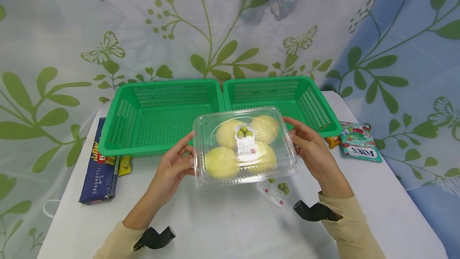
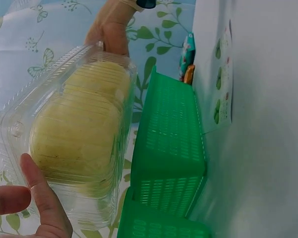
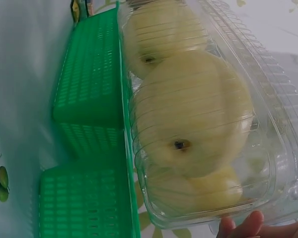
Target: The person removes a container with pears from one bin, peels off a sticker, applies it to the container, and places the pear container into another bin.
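Note:
A clear plastic clamshell box (image 1: 248, 175) of several round, pale yellow fruits (image 1: 221, 163) is held up above the table, tilted, its lid closed. On the lid is a sticker (image 1: 246, 146) printed with green fruit. My left hand (image 1: 172, 167) grips the box's left end, thumb and fingers at the edge. The opposite end is gripped by my right hand (image 1: 310, 151). Dark stem ends on the fruits (image 3: 193, 114) show through the ribbed wall in the right wrist view. A sheet of similar stickers (image 1: 274, 193) lies on the white table below, partly covered by the box.
Two green plastic baskets (image 1: 161, 149) stand side by side behind the box. To the left lies a blue spaghetti box (image 1: 98, 175), with a small yellow packet (image 1: 124, 166) beside it. At right are a Fox's bag (image 1: 359, 141) and an orange packet (image 1: 332, 142).

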### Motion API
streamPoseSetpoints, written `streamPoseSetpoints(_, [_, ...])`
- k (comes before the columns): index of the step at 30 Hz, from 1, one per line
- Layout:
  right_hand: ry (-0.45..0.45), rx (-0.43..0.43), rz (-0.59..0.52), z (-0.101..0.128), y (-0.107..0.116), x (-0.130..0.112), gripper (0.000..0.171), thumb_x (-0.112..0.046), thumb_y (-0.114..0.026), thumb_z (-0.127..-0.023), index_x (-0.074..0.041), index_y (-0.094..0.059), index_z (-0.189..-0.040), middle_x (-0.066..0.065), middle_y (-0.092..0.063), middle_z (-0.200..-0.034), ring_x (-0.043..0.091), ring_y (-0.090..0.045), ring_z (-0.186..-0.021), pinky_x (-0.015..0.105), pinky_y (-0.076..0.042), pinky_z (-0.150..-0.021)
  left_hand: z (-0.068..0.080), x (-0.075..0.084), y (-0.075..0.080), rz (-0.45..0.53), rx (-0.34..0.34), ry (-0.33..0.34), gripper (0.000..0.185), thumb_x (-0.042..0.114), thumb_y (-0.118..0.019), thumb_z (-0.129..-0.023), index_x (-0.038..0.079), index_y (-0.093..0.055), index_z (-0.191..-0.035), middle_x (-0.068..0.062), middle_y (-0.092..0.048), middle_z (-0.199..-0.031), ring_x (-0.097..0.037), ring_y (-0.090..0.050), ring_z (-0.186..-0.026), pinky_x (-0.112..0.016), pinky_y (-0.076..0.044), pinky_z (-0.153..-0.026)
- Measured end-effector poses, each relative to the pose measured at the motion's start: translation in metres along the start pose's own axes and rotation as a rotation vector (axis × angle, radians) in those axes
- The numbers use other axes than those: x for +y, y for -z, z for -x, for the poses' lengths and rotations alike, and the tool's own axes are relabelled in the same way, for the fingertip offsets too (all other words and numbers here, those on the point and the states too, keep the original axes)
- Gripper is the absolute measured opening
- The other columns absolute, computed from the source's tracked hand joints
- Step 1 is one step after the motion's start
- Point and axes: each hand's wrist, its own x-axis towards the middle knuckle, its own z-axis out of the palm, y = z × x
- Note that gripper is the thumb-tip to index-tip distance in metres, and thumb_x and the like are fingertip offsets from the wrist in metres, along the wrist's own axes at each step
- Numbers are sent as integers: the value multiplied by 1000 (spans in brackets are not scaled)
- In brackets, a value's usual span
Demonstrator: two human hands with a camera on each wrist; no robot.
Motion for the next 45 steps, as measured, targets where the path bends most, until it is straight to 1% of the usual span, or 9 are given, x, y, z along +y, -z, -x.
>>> streamPoseSetpoints(4, [-3,-1,28,-3,1,-3,47,-14,-46,-106,-12,-40,-153,-8,-52,-97,6,-49,-78,23,-41,-66,-1,-1,0,-2,-3,4,69,-7,-48,-97,3,-20,-160,6,-54,-103,-3,-62,-83,-21,-60,-71])
streamPoseSetpoints(8, [0,6,32,-5,3,-6,46,-13,-46,-106,-12,-41,-152,-7,-52,-96,6,-50,-80,22,-44,-67,-3,-1,-1,-4,0,11,70,-6,-48,-98,3,-19,-160,5,-53,-103,-3,-63,-84,-22,-61,-71])
streamPoseSetpoints(12, [15,5,16,-5,5,-8,46,-13,-46,-106,-12,-42,-152,-7,-52,-96,6,-50,-80,21,-43,-65,-5,1,-3,-17,9,16,70,-6,-49,-98,3,-19,-160,5,-53,-103,-3,-62,-84,-22,-61,-71])
streamPoseSetpoints(17, [12,3,22,-6,7,-10,47,-14,-46,-107,-12,-41,-153,-8,-53,-97,6,-51,-82,22,-42,-67,-10,4,-3,-36,24,32,68,-5,-48,-97,3,-22,-160,5,-52,-102,-3,-60,-83,-24,-61,-72])
streamPoseSetpoints(20, [4,6,25,-8,8,-10,47,-14,-45,-107,-13,-40,-154,-8,-53,-97,6,-52,-83,23,-41,-69,-15,4,-3,-30,39,43,68,-4,-46,-97,4,-23,-160,4,-52,-101,-4,-59,-82,-23,-60,-71])
streamPoseSetpoints(23, [-2,9,21,-10,9,-10,47,-13,-44,-107,-14,-40,-154,-8,-53,-97,6,-52,-83,23,-41,-69,-19,4,-3,-11,39,38,68,-5,-44,-96,4,-23,-160,4,-51,-100,-5,-57,-80,-23,-59,-70])
streamPoseSetpoints(29, [-11,7,41,-12,12,-11,48,-14,-44,-107,-14,-38,-155,-9,-51,-98,8,-46,-80,26,-35,-66,-25,2,-3,21,31,34,70,-6,-43,-94,4,-23,-160,3,-51,-98,-5,-56,-77,-23,-59,-68])
streamPoseSetpoints(35, [-24,32,74,-14,14,-12,49,-13,-44,-107,-14,-38,-156,-9,-52,-97,8,-45,-77,26,-35,-63,-29,3,-5,19,38,31,69,-4,-44,-94,8,-25,-160,4,-51,-99,-6,-57,-80,-23,-58,-68])
streamPoseSetpoints(45, [-36,97,125,-16,18,-13,48,-20,-44,-108,-16,-40,-155,-11,-50,-100,8,-41,-79,26,-32,-64,-42,4,-12,20,36,28,72,-4,-46,-93,11,-26,-160,2,-50,-100,-8,-55,-76,-23,-56,-68])
